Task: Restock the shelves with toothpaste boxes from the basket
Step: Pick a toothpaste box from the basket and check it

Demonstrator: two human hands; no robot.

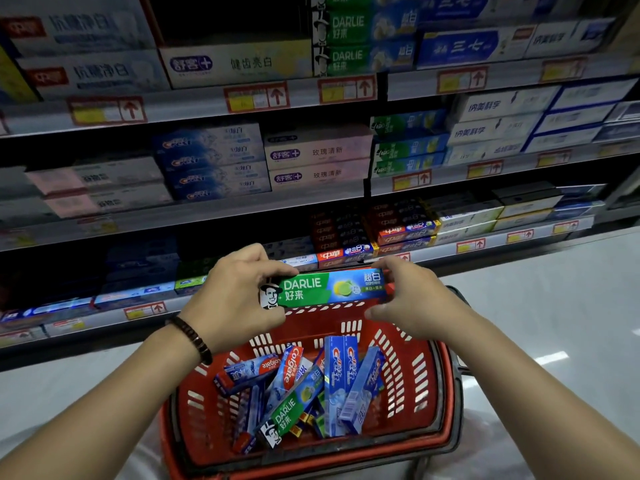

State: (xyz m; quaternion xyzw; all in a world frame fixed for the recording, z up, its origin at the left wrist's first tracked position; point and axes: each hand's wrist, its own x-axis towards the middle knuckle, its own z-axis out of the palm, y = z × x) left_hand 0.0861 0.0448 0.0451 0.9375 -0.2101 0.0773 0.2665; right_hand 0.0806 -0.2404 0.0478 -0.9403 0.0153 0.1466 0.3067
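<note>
The green toothpaste box (325, 289) is held level above the red basket (311, 323), in front of the shelves (207, 209). The left hand (235, 299) pinches its left end between thumb and fingers; the right hand (412, 299) pinches the right end. It looks light, stiff cardboard, easily dented, so the ends seem the safest hold

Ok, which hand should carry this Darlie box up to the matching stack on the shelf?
Probably the right. The right hand pinches the right end of the Darlie box, and the green Darlie stack sits above and right of it, on that side. The left hand holds the other end, farther away.
</note>
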